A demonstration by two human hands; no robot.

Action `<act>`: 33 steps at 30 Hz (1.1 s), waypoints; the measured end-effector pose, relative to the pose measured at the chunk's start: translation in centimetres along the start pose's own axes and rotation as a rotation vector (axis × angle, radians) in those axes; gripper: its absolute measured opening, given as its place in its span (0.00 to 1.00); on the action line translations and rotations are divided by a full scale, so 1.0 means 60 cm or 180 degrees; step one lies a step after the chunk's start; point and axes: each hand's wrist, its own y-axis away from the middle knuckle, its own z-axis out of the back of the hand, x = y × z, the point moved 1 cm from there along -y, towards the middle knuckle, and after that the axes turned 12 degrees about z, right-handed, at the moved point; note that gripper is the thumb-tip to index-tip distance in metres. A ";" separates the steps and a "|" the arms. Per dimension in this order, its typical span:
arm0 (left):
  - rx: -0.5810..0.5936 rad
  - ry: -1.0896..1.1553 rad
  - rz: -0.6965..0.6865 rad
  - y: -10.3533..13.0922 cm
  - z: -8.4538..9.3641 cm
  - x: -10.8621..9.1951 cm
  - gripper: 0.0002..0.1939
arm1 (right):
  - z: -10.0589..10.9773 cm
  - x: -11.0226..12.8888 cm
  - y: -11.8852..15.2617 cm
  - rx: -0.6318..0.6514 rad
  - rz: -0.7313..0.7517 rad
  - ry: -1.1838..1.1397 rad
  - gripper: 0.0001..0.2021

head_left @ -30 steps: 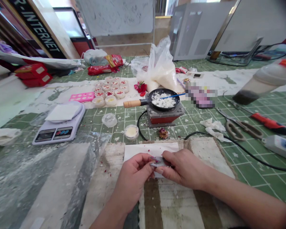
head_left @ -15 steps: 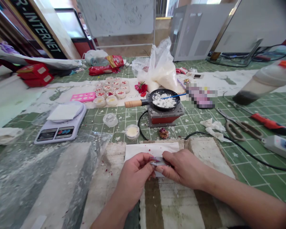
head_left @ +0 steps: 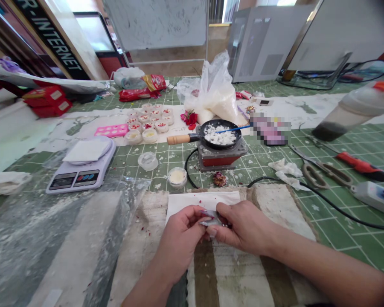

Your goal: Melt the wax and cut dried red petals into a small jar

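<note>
In the head view my left hand (head_left: 184,232) and my right hand (head_left: 243,224) meet over a white paper sheet (head_left: 205,198) on a striped cloth (head_left: 237,273). My right hand is closed around a small silvery metal tool (head_left: 213,218) that looks like two short flat blades. Its exact kind is partly hidden by my fingers. The fingertips of my left hand pinch together at the tool's left end. Something dark red shows there, too small to name. A few red crumbs lie on the paper.
Ahead are a dried flower head (head_left: 219,178), a small jar of pale wax (head_left: 177,177) and a pan of white pieces (head_left: 222,135) on a small hotplate (head_left: 219,160). A kitchen scale (head_left: 83,166) stands left; scissors (head_left: 323,172) and a black cable (head_left: 333,209) lie right.
The silvery tool's two blades look farther apart at the left end than before. My right fingers have shifted slightly; both hands otherwise stay in place.
</note>
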 end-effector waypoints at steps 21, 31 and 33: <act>-0.1217 -0.1061 -0.0573 0.005 0.012 -0.002 0.10 | 0.003 -0.015 0.005 -0.0277 -0.0145 0.0722 0.22; -0.2197 -0.2444 -0.2124 0.007 0.006 -0.006 0.04 | 0.008 -0.015 0.013 -0.0398 -0.0086 0.1245 0.21; -0.2310 -0.2568 -0.2290 0.006 0.001 -0.005 0.03 | 0.009 -0.011 0.013 -0.0357 -0.0043 0.1224 0.20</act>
